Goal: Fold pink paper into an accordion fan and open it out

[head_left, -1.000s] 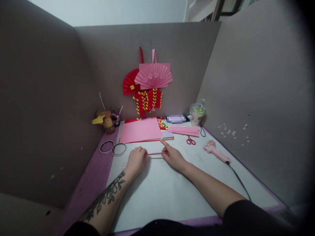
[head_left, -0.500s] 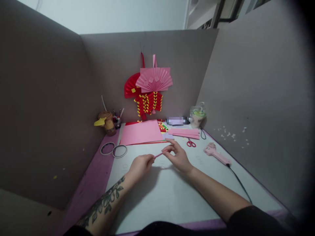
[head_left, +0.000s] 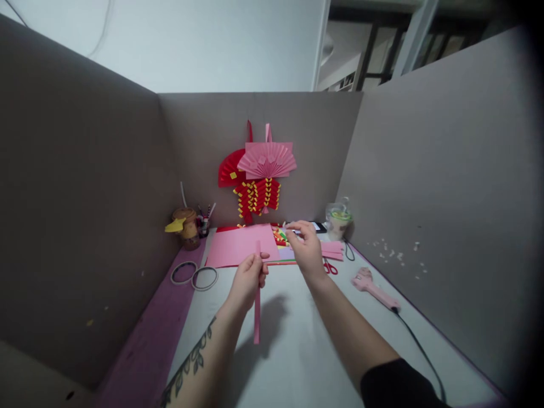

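Nearest of all, the left hand [head_left: 250,277] is up in the air over the white table top [head_left: 297,351], and its thumb and fingers pinch a long thin pink paper strip [head_left: 257,309]. The strip stands almost straight up and down, with a short bit poking above the fingers and a long bit hanging below them, clear of the table. To hold it well, I think the pinch should be soft so the paper does not bend or crease, and the hand should keep the strip straight. A little farther and to the right, the right hand [head_left: 306,249] is raised with its fingers curled close together at the tips; it may be pinching something tiny, but I cannot tell what. It hangs over the edge of the big pink paper sheet [head_left: 242,245], near the red scissors [head_left: 328,267]. On the right lies a pink glue gun [head_left: 374,286] with its black cord, well apart from both hands, so care is needed not to bump it. On the left lie two tape rings [head_left: 194,275]. At the far wall hang a pink paper fan [head_left: 267,160] and red paper decorations [head_left: 255,195].
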Demonstrator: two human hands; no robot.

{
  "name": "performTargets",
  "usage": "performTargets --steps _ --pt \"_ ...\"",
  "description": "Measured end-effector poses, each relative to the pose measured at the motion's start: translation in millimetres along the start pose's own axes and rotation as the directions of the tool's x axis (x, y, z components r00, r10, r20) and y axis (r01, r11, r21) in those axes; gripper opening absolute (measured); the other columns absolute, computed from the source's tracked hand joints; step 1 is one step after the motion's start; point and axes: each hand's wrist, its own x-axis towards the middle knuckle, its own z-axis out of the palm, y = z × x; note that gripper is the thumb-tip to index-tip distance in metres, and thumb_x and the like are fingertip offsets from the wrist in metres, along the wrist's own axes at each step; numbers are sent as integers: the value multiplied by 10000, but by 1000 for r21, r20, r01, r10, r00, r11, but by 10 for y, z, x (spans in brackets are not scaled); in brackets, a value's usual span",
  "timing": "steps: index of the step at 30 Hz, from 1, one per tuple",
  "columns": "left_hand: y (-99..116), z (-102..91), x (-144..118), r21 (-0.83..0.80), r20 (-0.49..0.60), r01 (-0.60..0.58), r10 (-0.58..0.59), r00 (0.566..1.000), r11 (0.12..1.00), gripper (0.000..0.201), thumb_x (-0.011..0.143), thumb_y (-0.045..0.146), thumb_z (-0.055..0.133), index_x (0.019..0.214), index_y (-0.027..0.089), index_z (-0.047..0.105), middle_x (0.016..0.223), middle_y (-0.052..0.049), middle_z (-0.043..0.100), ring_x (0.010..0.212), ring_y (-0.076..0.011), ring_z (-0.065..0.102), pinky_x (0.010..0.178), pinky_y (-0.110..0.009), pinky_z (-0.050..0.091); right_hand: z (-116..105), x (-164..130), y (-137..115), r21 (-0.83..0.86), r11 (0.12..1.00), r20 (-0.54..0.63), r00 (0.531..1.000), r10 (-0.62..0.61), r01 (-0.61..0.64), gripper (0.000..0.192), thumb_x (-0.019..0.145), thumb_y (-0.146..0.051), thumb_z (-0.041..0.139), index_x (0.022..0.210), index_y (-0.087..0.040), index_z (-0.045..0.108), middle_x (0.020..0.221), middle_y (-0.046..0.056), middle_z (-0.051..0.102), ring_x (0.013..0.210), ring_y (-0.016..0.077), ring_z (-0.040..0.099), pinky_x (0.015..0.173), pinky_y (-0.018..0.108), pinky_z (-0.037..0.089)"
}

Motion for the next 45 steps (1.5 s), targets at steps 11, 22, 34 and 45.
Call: performTargets --steps 11,22,34,45 --pt "-28 -213 -75 9 -137 -88 89 987 996 398 742 419 636 1016 131 614 692 5 564 529 -72 434 509 -207 336 96 -303 -336 232 879 608 767 203 -417 201 732 -321 632 634 -179 529 636 -25 525 632 116 479 631 253 379" --pt "-24 -137 -185 158 -11 -180 184 983 971 318 816 378 577 1040 165 652 800 -23 630 701 -128 512 644 -233 404 236 -437 -295 235 700 701 617 358 -674 159 665 -271 619 592 -172 518 477 -48 499 439 76 444 467 209 336" --pt "-73 -89 -208 -65 -75 -33 28 997 997 348 753 492 636 753 146 607 583 25 480 535 -84 419 522 -209 334 243 -433 -241 207 752 675 648 353 -625 166 684 -279 601 592 -180 506 428 -71 442 390 60 356 402 201 229" --pt "195 -144 -260 -443 215 281 -204 955 851 393 779 346 667 1107 140 597 660 58 374 435 -8 229 351 -113 177 -23 -173 -292 334 709 568 733 375 -621 180 676 -290 632 610 -183 505 477 -56 471 396 58 346 397 209 200"
